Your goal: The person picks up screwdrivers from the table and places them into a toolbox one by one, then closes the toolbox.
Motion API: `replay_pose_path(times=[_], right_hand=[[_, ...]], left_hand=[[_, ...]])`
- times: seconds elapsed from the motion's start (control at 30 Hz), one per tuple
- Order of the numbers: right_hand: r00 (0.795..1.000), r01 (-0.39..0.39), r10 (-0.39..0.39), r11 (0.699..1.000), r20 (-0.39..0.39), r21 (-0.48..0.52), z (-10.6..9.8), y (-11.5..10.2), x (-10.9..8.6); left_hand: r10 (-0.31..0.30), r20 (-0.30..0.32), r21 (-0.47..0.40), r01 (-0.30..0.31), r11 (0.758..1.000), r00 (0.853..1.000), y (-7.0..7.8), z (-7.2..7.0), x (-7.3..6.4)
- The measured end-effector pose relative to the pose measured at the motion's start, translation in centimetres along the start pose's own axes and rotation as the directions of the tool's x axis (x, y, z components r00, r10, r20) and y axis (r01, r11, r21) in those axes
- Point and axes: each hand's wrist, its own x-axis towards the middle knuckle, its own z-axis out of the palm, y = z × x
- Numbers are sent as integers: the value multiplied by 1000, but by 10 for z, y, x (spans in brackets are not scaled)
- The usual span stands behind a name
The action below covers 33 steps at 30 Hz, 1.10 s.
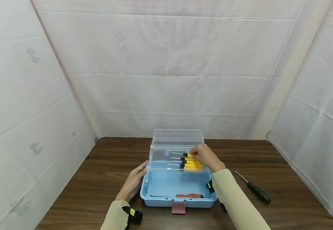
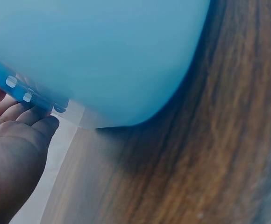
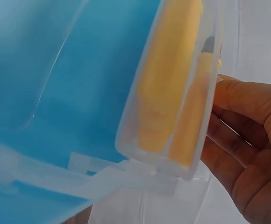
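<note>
A light-blue toolbox (image 1: 178,203) stands with its clear lid (image 1: 178,133) raised and its clear upper tray (image 1: 159,153) lifted toward the back. Several small yellow-handled screwdrivers (image 1: 193,166) lie side by side in that tray. My right hand (image 1: 206,156) is at the tray's far right and pinches the rearmost yellow screwdriver (image 1: 189,155); in the right wrist view the fingertips are partly hidden behind the tray wall. My left hand (image 1: 132,182) rests against the box's left side, fingers extended along it. A red-handled screwdriver (image 1: 189,195) lies in the bottom of the box.
To the right of the box, a screwdriver with a dark handle (image 1: 259,192) lies on the brown wooden table (image 1: 103,191). A pink latch (image 1: 178,207) hangs at the box front. White sheeting (image 1: 166,95) encloses the back and both sides.
</note>
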Motion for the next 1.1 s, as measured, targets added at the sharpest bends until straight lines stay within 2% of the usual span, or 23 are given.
replay_pose_path(times=[0.83, 1.1], right_hand=[[998, -66, 65, 998, 24, 15, 1, -3, -4], [998, -53, 53, 998, 19, 26, -4, -1, -6]], left_hand=[[9, 9, 6, -9, 1000, 1000, 0, -1, -3], [3, -1, 11, -3, 1000, 1000, 3, 0, -4]])
